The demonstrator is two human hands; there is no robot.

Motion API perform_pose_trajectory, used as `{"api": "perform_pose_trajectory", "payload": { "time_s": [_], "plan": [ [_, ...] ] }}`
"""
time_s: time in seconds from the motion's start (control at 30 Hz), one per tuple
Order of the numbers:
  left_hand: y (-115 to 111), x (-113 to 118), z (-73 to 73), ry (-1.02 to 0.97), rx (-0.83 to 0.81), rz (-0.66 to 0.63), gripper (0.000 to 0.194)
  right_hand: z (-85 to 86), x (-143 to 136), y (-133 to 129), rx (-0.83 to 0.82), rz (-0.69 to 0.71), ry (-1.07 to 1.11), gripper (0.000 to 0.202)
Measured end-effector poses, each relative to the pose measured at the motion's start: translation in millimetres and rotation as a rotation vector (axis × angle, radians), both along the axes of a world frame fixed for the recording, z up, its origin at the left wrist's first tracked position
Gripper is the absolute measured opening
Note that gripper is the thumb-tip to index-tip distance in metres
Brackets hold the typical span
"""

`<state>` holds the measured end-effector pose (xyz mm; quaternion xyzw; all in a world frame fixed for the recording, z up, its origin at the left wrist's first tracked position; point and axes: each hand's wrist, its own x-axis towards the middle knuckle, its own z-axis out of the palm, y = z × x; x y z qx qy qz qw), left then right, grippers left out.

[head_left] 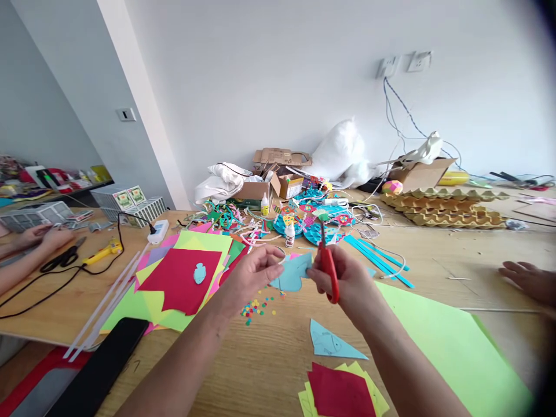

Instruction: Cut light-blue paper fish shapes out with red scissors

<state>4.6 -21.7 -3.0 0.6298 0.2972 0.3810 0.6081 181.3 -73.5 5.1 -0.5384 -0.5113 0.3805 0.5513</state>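
1. The left hand's grip (258,273) was pinched, thumb against fingers, on the left edge of a blue paper piece (290,275), which was held up above the worktop (269,359).
2. The right hand's grip (345,277) was closed around red-handled scissors (329,269), blades pointing up and away; its thumb and a finger also nipped the paper's right edge.
3. Below the hands lay a blue paper triangle (332,341) with a fish drawn on it, and nearer, a stack of red and yellow pieces (343,394).
4. Confetti dots (256,308) were scattered beside the left forearm; a green sheet (447,341) lay to the right.
5. To the left, a small blue cutout (200,273) rested on a coloured paper pile (178,278).
6. Beyond stood a glue bottle (289,236); egg trays (447,217) sat farther right.
7. Other people's hands showed at far left (50,236) and far right (525,282).
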Motion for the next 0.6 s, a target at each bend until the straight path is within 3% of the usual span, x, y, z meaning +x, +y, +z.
{"api": "perform_pose_trajectory", "payload": {
  "time_s": [0.07, 0.17, 0.23, 0.43, 0.6],
  "plan": [
    [-3, 2, -2.2, -0.1, 0.0, 0.072, 0.038, -1.3, 0, 1, 0.072, -0.104, 0.094, 0.028],
    [-9, 12, -10.2, -0.177, -0.039, 0.038, 0.04, -2.8, -7, 3, 0.127, -0.162, 0.192, 0.031],
    [-11, 22, -14.5, -0.18, 0.001, 0.026, 0.035, -3.4, -14, 3, 0.126, -0.144, 0.229, 0.032],
    [-10, 34, -8.7, -0.122, 0.09, 0.228, 0.024, -3.1, -22, -2, 0.089, -0.063, 0.295, 0.03],
    [-5, 29, -5.2, -0.112, 0.103, 0.165, 0.022, -2.4, -18, -5, 0.02, -0.027, 0.227, 0.028]
  ]
}}
